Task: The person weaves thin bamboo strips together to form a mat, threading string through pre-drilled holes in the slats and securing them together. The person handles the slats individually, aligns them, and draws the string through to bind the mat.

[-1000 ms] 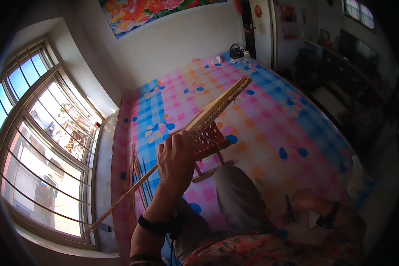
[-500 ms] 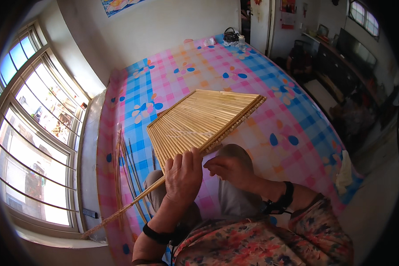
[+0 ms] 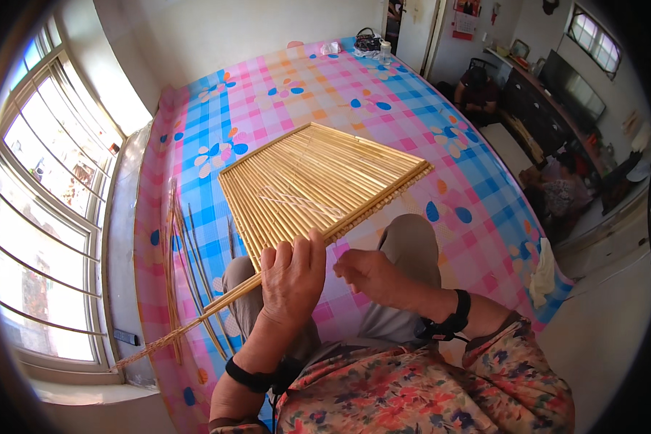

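A mat of straw-coloured stalks, bound side by side, tilts above my knees. My left hand wraps over its near edge, thumb and fingers closed on it. Out past that hand, to the lower left, sticks a long stalk with a thin bushy end. White thread lies in a loose bundle on the mat. Just right of the near edge, apart from it, my right hand has curled fingers pinched together; whatever they may hold is too small to make out.
Loose thin stalks lie to the left on the checked bed cover. Beyond them is a barred window with a dark remote control on its sill. A pale cloth lies at the right edge. Two people sit at the far right.
The mat has tipped, showing more of its upper face. My right hand remains beside the near edge with its fingers curled, and my left hand keeps its grip. The whole view has shifted slightly.
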A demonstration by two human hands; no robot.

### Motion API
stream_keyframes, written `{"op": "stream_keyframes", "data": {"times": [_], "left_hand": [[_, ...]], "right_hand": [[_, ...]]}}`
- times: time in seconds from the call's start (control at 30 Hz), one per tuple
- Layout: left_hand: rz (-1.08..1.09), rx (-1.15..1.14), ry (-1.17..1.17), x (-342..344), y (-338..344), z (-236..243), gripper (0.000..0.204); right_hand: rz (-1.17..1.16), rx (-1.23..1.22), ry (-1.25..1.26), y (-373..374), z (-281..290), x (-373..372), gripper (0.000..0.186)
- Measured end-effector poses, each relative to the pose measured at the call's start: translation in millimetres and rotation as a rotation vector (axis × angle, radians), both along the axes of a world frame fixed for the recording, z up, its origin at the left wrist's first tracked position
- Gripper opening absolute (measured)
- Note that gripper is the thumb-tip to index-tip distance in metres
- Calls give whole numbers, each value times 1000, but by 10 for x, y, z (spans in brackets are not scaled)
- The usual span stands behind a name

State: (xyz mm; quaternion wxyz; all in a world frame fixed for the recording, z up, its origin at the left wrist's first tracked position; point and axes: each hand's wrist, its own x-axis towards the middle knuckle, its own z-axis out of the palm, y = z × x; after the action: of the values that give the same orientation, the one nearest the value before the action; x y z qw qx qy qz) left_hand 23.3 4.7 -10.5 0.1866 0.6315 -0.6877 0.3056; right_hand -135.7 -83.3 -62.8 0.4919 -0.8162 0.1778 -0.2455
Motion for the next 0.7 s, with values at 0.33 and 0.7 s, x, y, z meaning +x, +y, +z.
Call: {"op": "stream_keyframes", "data": {"times": [0.33, 0.7], "left_hand": [[2, -112, 16, 154, -196, 128, 34], [14, -69, -10, 173, -236, -26, 33]], "right_hand": [[7, -763, 752, -37, 196, -477, 25], [-198, 959, -253, -161, 306, 174, 25]]}}
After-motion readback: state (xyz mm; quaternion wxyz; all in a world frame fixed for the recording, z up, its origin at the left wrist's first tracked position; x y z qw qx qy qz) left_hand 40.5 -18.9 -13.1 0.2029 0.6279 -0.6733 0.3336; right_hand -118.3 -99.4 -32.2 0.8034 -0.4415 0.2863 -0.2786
